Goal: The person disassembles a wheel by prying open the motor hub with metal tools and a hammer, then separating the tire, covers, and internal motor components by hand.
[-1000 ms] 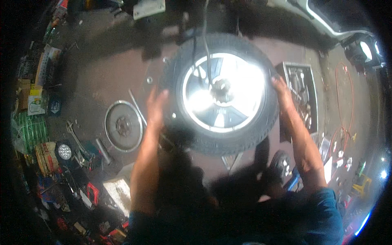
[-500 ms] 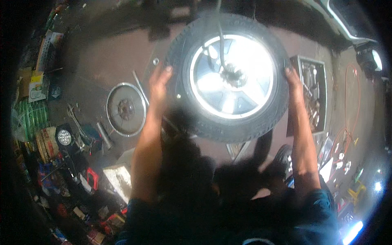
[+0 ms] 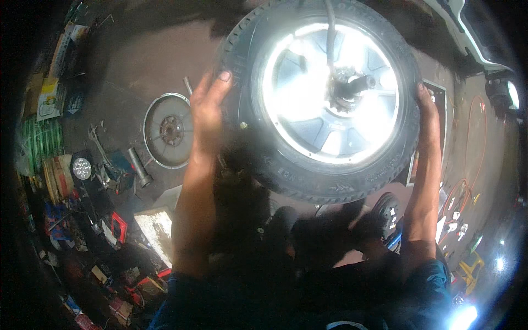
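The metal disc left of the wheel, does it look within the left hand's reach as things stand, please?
Probably not just now: the left hand is taken up holding the wheel, with the right hand at its other side. The metal disc looks close by, though.

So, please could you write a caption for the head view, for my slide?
Left hand and right hand hold a black-tyred wheel from opposite sides above a tool-strewn floor.
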Demonstrator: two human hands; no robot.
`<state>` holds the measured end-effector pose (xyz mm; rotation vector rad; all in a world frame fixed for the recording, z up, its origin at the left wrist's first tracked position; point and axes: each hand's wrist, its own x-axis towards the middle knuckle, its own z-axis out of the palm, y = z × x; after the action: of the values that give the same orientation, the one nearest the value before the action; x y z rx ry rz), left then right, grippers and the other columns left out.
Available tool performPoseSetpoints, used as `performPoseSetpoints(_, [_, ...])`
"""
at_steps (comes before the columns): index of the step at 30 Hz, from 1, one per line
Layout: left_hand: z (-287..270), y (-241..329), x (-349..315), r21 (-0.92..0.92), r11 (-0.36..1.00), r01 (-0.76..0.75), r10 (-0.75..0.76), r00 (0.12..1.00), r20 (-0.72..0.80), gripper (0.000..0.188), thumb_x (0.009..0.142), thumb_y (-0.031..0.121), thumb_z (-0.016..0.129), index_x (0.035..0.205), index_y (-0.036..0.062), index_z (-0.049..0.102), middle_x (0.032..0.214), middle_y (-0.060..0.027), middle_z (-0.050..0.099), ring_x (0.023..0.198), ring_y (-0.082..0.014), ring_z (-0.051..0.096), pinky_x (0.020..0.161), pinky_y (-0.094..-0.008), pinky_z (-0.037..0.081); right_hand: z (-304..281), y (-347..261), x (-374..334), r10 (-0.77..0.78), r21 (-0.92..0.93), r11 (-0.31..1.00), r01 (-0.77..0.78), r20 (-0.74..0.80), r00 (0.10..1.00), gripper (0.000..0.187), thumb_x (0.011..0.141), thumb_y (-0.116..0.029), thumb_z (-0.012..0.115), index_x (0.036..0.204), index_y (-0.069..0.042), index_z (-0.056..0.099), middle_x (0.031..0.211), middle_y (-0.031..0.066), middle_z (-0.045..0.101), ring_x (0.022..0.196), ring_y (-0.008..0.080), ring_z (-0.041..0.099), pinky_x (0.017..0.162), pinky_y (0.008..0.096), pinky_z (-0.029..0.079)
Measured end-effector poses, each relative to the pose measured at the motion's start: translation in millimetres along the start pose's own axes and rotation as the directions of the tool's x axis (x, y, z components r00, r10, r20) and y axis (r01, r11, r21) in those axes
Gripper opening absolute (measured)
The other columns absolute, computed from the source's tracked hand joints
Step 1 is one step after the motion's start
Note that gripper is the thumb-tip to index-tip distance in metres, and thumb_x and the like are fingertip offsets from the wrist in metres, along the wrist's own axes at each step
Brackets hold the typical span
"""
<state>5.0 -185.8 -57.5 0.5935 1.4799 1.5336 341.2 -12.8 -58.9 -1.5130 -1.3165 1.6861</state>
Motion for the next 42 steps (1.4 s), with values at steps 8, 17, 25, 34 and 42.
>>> performPoseSetpoints(8, [-1.3,-53.4,37.0,0.387,0.897,0.213,-0.119,0.96,-0.253,0.071,0.087,0.05,0.049,0.134,-0.0028,0.035,0.138,-0.0228,0.035,0.128,-0.033,0.034,0.106,-0.04,0.026,-9.8,70.6,70.9,-0.03,-0.138,0.99,0.014,-0.116,0.993,0.092,0.078,-0.053,0.056,0.139,0.005,0.02,0.141,0.0271,0.025,0.131,0.0369,0.026,0.107,0.0457,0.02])
performPoseSetpoints(17, [-16.2,-74.7,22.0,0.089,0.995,0.036,-0.013,0.969,-0.248,0.064,0.088,0.037,0.054,0.132,-0.0067,0.036,0.131,-0.0245,0.043,0.123,-0.0319,0.041,0.105,-0.0389,0.027,20.3,16.8,36.1,-0.094,-0.236,0.971,0.048,-0.186,0.978,0.086,0.079,-0.043,0.061,0.136,0.009,0.024,0.136,0.0295,0.034,0.129,0.0348,0.033,0.106,0.0389,0.026])
performPoseSetpoints(25, [10.3,1.7,7.2,0.112,0.991,-0.071,0.073,0.997,-0.012,0.061,0.092,0.041,0.044,0.123,-0.011,0.044,0.116,-0.0265,0.054,0.114,-0.0343,0.048,0.102,-0.0393,0.032,0.9,-20.1,-7.8,-0.104,-0.184,0.98,0.074,-0.158,0.982,0.079,0.082,-0.05,0.052,0.135,0.005,0.032,0.137,0.0254,0.036,0.13,0.0353,0.03,0.107,0.0428,0.023])
performPoseSetpoints(34, [-22.4,-109.6,22.9,0.218,0.961,0.17,-0.109,0.957,-0.267,0.058,0.093,0.038,0.044,0.135,-0.0007,0.035,0.136,-0.0209,0.038,0.128,-0.0304,0.035,0.106,-0.0388,0.026,23.0,28.1,61.8,-0.185,-0.393,0.909,0.135,-0.092,0.978,0.062,0.087,-0.042,0.046,0.13,0.003,0.041,0.127,0.0248,0.048,0.119,0.0314,0.046,0.099,0.0339,0.033])
performPoseSetpoints(42, [-13.1,-88.6,8.1,0.092,0.99,0.11,-0.073,0.938,-0.338,0.055,0.092,0.033,0.047,0.13,-0.0052,0.039,0.131,-0.0202,0.044,0.122,-0.0283,0.041,0.102,-0.036,0.03,38.3,12.1,41.6,-0.214,-0.405,0.901,0.153,-0.108,0.971,0.06,0.087,-0.035,0.054,0.13,0.006,0.041,0.125,0.0208,0.051,0.116,0.0262,0.049,0.098,0.031,0.035])
